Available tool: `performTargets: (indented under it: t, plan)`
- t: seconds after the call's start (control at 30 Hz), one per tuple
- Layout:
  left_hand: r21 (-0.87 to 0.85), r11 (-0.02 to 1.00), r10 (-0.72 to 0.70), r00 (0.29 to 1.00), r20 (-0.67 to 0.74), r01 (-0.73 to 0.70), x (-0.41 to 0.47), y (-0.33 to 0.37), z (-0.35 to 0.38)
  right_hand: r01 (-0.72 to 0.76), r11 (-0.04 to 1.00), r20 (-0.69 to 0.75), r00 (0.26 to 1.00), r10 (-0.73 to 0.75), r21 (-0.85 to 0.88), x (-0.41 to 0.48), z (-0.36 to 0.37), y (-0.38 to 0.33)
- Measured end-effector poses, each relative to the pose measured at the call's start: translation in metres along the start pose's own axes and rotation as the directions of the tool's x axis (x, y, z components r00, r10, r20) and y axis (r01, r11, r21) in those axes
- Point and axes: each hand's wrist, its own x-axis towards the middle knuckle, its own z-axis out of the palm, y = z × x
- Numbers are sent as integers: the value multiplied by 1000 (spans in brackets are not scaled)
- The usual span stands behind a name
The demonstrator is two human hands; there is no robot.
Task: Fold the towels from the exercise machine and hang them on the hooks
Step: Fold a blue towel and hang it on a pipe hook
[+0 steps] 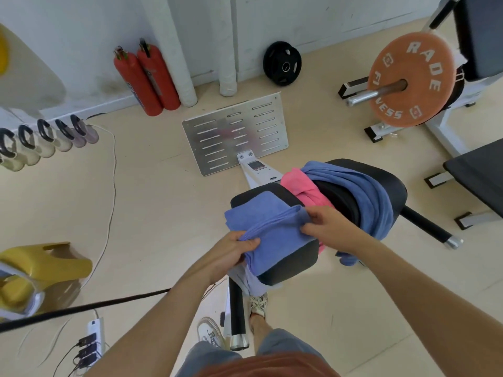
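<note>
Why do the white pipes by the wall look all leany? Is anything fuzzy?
Head view: the wide-angle lens tilts things near the edges, so the white padded pipes lean; light is soft and even, with faint shadows on the beige floor; the slotted silver metal footplate carries a dull pinkish sheen; the folded blue cloth towel in the middle looks sharp.

"RADE FITNESS" on the orange weight plate point(412, 77)
</note>
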Motion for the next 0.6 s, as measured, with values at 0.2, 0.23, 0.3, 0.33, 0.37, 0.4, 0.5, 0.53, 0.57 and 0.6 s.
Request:
performTargets:
  t: [0.2, 0.23, 0.3, 0.33, 0.37, 0.4, 0.5, 0.53, 0.57, 0.6]
  plan:
    - [125, 992, 59, 978, -202, -35, 21, 4, -8, 66, 988, -123, 989, -83, -136, 41, 31, 12]
    - [106, 994, 49, 980, -195, -29, 22, 5, -9, 50, 982, -110, 991, -71, -183, 46, 34, 12]
    - [54, 998, 22, 987, -157, -13, 26, 8, -11, 9, 964, -79, 996, -31, -267, 53, 37, 12]
    - [45, 999, 5, 992, -128, 1, 28, 9, -12, 3, 956, -77, 997, -26, -293, 55, 38, 12]
    - [51, 999, -11, 995, -102, 16, 31, 9, -14, -3, 948, -80, 997, -24, -318, 56, 39, 11]
    - [75, 996, -34, 995, -91, 41, 35, 9, -15, -6, 944, -79, 997, -22, -330, 58, 39, 10]
    - [307, 944, -72, 982, -175, 124, 49, 17, -15, -64, 941, -60, 997, 47, -333, 71, 37, 8]
    - [453, 880, -32, 971, -238, 140, 56, 22, -14, -95, 938, -42, 995, 86, -334, 77, 36, 9]
    - [591, 792, 39, 954, -296, 151, 62, 28, -14, -132, 934, -27, 991, 131, -332, 83, 36, 11]
    - [676, 721, 108, 938, -330, 154, 68, 32, -13, -172, 931, -29, 985, 172, -323, 88, 35, 12]
